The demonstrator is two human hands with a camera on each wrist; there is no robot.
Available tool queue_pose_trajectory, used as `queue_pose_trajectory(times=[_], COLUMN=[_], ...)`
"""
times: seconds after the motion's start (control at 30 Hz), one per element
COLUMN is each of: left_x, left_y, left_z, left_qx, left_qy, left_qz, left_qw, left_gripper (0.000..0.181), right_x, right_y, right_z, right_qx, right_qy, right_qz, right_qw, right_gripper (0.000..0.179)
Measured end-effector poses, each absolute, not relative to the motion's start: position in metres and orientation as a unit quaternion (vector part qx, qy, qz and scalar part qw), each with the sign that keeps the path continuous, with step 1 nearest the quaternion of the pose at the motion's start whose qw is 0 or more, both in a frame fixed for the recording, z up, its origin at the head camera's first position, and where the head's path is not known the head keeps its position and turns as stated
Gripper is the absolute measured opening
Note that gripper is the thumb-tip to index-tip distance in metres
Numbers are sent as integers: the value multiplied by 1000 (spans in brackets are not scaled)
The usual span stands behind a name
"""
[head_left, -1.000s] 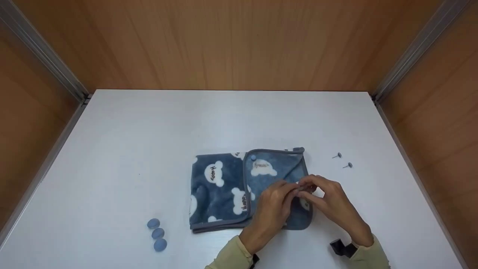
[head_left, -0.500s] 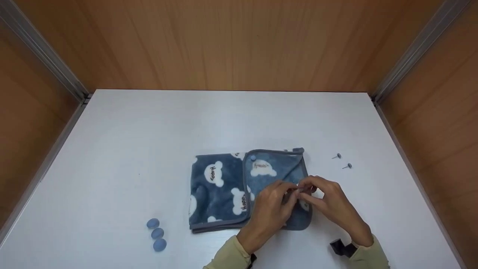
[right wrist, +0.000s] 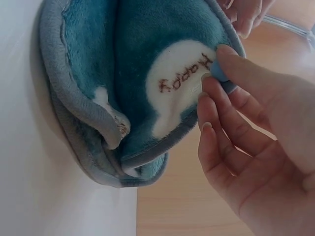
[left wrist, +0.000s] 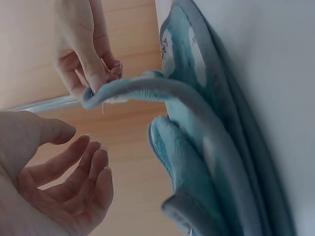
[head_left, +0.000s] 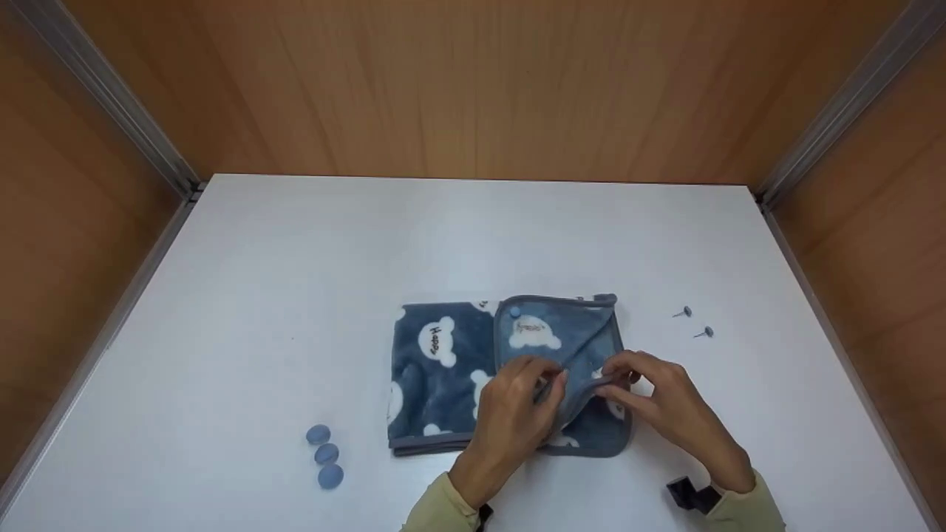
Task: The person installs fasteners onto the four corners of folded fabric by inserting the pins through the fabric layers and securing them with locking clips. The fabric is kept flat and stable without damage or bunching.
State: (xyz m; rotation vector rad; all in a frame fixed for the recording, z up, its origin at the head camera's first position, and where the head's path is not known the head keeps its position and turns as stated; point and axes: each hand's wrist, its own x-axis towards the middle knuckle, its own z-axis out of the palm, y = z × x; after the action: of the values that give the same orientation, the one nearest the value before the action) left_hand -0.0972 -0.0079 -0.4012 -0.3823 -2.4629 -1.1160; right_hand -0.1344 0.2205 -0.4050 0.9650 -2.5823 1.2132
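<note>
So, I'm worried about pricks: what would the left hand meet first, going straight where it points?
Likely the bear-print fleece blanket, though the exposed pin looks close; depth is unclear.

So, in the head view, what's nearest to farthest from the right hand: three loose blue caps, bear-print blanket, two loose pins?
1. Bear-print blanket: pinched by the right hand.
2. Loose pins: just beyond the hand, too close together to rank.
3. Loose blue caps: far left, past the blanket.
</note>
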Motion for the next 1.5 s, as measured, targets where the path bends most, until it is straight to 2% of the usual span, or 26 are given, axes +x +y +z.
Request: queue_pose_trajectory(times=[0.7,1.23,1.5], left_x=[-84,-73,-65], left_y=[-45,-76,-90], left_z=[-410,-412,-414], left_qx=[-91,-41,7], left_qy=[-886,-893,-906], left_qz=[-370,-357,-340], left_qw=[262,272,252], left_gripper=[8,9,7], right_x=[-134,-133,-133], right_y=[221,222,222], right_z=[-403,-406,-405], right_qx=[317,327,327], right_qy=[-853,-851,-850], right_qz=[414,409,413], right_qw=[25,28,18], right_gripper=[29,30,28])
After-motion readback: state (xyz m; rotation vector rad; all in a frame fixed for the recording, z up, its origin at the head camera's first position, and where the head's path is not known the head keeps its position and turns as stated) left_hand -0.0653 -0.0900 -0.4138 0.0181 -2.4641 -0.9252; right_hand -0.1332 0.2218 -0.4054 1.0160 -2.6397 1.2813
